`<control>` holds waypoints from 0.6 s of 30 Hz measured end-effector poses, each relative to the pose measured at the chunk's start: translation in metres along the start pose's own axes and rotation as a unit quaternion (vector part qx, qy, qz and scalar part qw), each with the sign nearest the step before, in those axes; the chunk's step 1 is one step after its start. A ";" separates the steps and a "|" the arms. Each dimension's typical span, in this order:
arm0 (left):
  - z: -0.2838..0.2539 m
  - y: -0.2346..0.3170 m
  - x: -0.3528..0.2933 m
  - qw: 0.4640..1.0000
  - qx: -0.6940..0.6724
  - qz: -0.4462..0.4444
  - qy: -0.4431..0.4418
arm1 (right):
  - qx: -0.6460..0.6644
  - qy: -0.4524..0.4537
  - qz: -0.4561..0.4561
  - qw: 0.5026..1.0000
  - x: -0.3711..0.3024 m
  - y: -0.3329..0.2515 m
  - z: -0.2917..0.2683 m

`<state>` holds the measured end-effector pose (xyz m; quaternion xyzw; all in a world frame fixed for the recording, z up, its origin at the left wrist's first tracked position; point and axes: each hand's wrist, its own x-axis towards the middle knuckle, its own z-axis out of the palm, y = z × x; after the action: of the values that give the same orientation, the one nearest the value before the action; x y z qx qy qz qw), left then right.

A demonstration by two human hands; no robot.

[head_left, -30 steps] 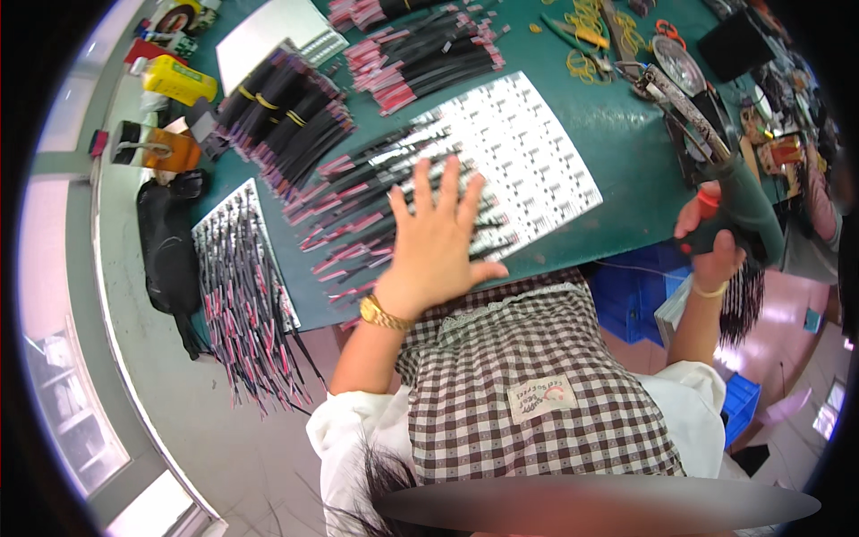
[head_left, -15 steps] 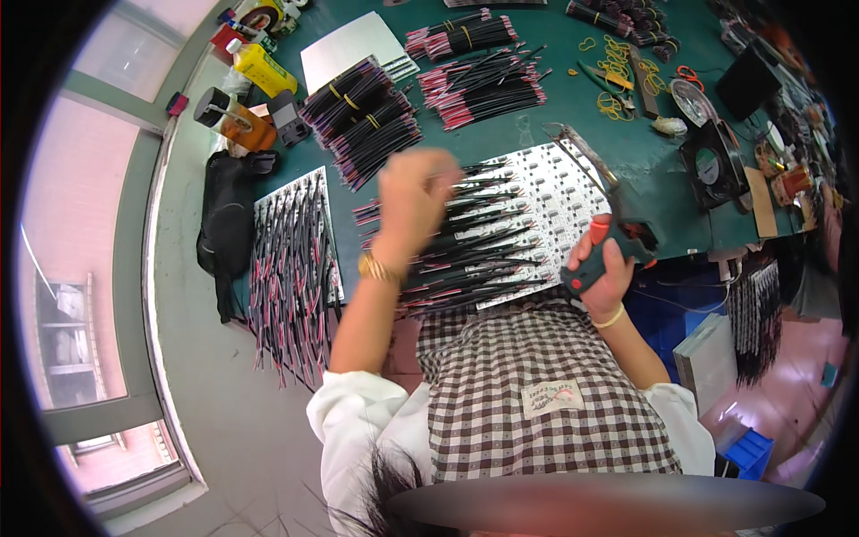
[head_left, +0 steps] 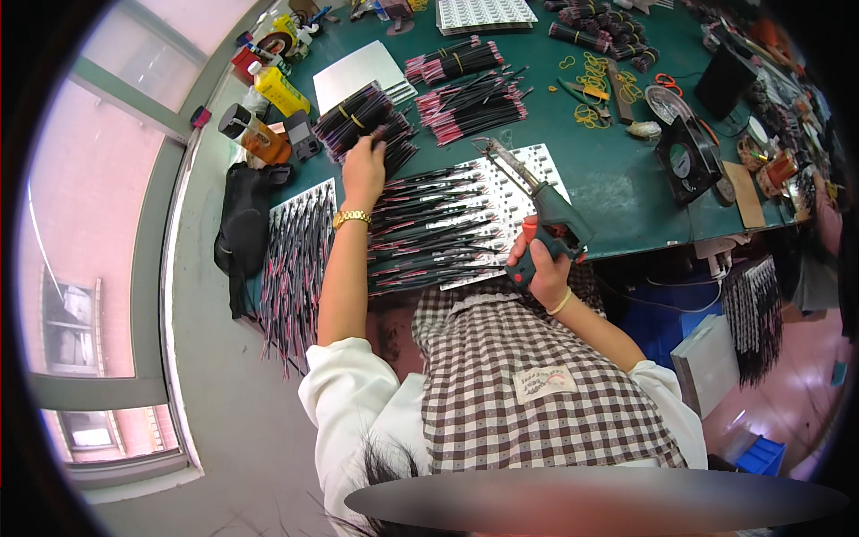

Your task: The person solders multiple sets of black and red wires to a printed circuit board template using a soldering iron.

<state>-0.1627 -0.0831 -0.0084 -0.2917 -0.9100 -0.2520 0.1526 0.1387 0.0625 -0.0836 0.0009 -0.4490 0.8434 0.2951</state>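
Observation:
My right hand (head_left: 548, 277) is wrapped round the grip of a dark green soldering gun (head_left: 564, 224) with an orange-red trigger. Its metal tip points up and left, above a white circuit board sheet (head_left: 544, 170). Rows of black wires with reddish ends (head_left: 429, 228) lie across the left part of that sheet. My left hand (head_left: 363, 174) is at the near edge of a pile of black wires (head_left: 356, 112), part of it bound with yellow bands. Its fingers look slightly apart among the wires; their tips are partly hidden.
Left of the board lies another wired sheet (head_left: 302, 233), its wires hanging over the table edge. A black pouch (head_left: 243, 224), an amber jar (head_left: 259, 139) and a yellow bottle (head_left: 279, 89) stand beyond. Pliers (head_left: 582, 89), yellow bands and a black fan (head_left: 689, 161) are on the right.
My left hand has moved from above the wired board, left and away to the wire pile. The soldering gun in my right hand has shifted left over the sheet. The whole view has also shifted.

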 end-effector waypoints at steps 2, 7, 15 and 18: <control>-0.007 -0.006 -0.002 0.989 -0.119 -0.044 0.077 | 0.030 0.008 -0.008 0.999 -0.001 0.000 0.000; -0.032 0.000 -0.007 0.893 -0.406 -0.055 0.187 | 0.059 0.015 0.028 0.998 -0.007 -0.012 0.001; -0.061 0.071 0.004 0.758 -0.585 0.099 0.270 | 0.012 0.004 0.035 0.999 -0.022 -0.033 -0.008; -0.059 0.081 0.014 0.757 -0.599 0.117 0.232 | 0.014 0.020 0.026 0.999 -0.023 -0.037 -0.005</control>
<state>-0.1172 -0.0522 0.0765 -0.3605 -0.4684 -0.7859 0.1817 0.1779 0.0709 -0.0646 -0.0239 -0.4308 0.8570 0.2818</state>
